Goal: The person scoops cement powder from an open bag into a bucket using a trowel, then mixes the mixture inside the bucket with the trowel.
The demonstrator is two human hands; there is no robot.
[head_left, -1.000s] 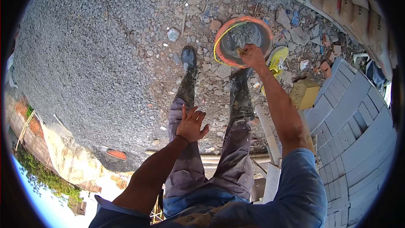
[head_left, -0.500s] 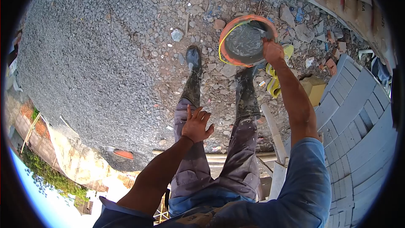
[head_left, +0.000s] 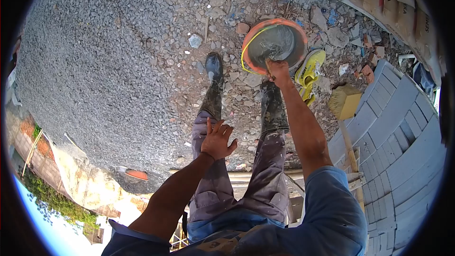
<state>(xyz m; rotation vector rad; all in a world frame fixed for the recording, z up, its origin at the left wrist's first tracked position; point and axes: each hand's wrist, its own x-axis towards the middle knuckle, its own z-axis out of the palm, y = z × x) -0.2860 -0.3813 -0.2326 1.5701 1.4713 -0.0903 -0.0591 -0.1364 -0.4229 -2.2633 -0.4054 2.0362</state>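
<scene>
An orange bucket (head_left: 303, 35) with a yellow handle (head_left: 245, 52) stands on the stony ground by my boots. Wet grey cement mix (head_left: 272, 45) lies inside it, its surface swirled. My right hand (head_left: 278, 72) is at the bucket's near rim, closed round the short handle of a trowel (head_left: 269, 65); its blade is sunk in the mix and hidden. My left hand (head_left: 218, 140) rests on my left knee, fingers spread, holding nothing.
Yellow shoes (head_left: 310, 68) lie right of the bucket, beside a broom (head_left: 345, 102). Cement bags (head_left: 379, 7) are stacked at the upper right. Grey gravel (head_left: 109, 66) covers the left, and grey boards (head_left: 393, 132) stand at the right.
My right hand has swept from the bucket's right side to its near rim, taking the trowel through the mix. My left hand stays on the knee.
</scene>
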